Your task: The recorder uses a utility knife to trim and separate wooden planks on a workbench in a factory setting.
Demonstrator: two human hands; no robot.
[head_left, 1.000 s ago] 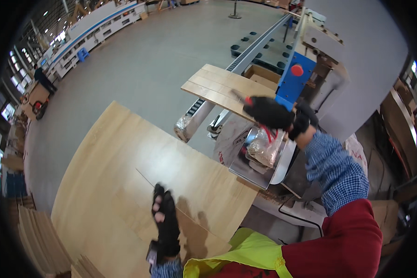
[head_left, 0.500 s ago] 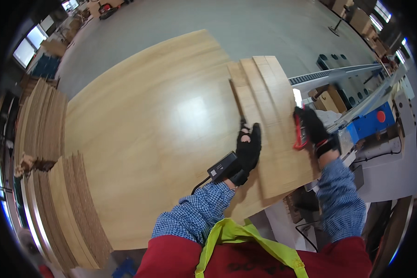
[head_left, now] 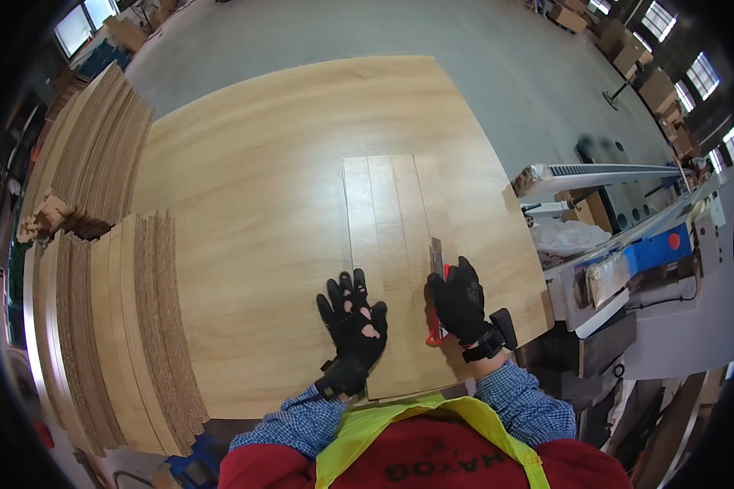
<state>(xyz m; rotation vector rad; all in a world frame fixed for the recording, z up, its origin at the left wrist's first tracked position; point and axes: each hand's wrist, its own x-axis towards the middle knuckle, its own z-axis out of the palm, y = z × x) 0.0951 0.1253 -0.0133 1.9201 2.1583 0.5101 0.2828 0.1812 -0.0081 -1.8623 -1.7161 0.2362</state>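
Note:
My left hand (head_left: 357, 330), in a worn black glove with skin showing through holes, lies with fingers spread at the left edge of the narrow wood-grain boards (head_left: 386, 236). These boards lie lengthwise, side by side, on a large wood-grain panel (head_left: 253, 212). My right hand (head_left: 462, 303), also gloved in black, is closed around a red-handled tool (head_left: 437, 254) with a flat grey metal end pointing away from me. It is at the right side of the narrow boards. My fingers hide much of the tool, so its exact kind is unclear.
Tall stacks of chipboard panels (head_left: 151, 326) stand along the left side, with torn brown wrapping (head_left: 50, 218) between them. To the right is a machine with a rail (head_left: 603, 171) and a blue part with a red button (head_left: 661, 244). Grey floor (head_left: 334, 33) lies beyond the panel.
The narrow boards, earlier askew at the panel's right, now lie further left, together and straighter. My left hand has let go of the board edge and spread. The tool has moved left with my right hand.

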